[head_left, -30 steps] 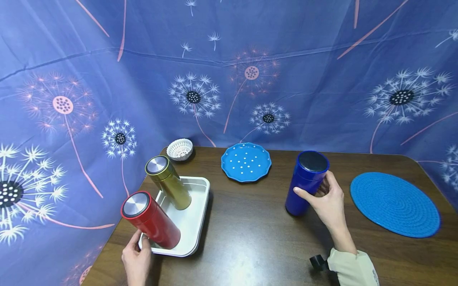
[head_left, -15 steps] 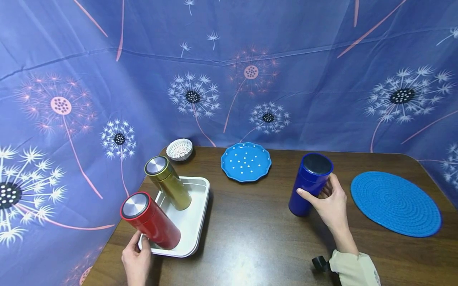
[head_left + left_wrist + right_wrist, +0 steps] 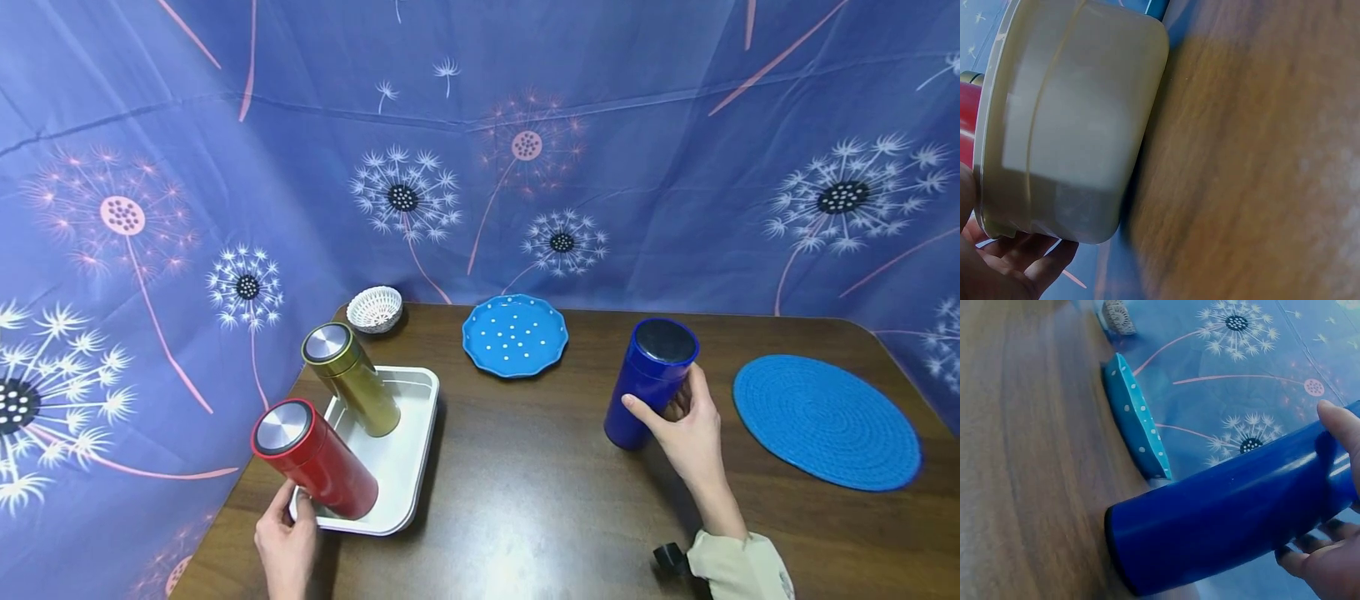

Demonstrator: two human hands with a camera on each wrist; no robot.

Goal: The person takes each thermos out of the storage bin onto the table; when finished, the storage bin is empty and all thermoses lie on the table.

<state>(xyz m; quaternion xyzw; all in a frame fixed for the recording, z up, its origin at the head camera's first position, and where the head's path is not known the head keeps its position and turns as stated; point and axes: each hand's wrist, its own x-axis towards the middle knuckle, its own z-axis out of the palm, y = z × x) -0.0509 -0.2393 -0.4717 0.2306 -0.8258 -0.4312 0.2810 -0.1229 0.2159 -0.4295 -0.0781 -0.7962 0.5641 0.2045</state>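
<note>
A blue thermos flask (image 3: 649, 385) with a dark lid stands upright, its base at or very near the wooden table; I cannot tell whether they touch. My right hand (image 3: 692, 429) grips it, thumb on the near side and fingers around the far side. My left hand (image 3: 287, 533) holds the near left corner of a white tray (image 3: 408, 467), thumb at the rim and fingers beneath, as the left wrist view shows. In the tray stand a red thermos flask (image 3: 326, 467) and a gold thermos flask (image 3: 360, 387), both with silver-topped lids.
A white woven bowl (image 3: 375, 310) sits at the back left corner. Beside it, farther right, lies a blue polka-dot plate (image 3: 515, 337). A round blue placemat (image 3: 825, 422) is on the right. Patterned blue cloth (image 3: 637, 167) hangs behind the table (image 3: 517, 467).
The blue flask has shifted slightly right in my right hand's grip, mostly during the first half second. The left hand, tray and other flasks stay put; the head view tilts a little.
</note>
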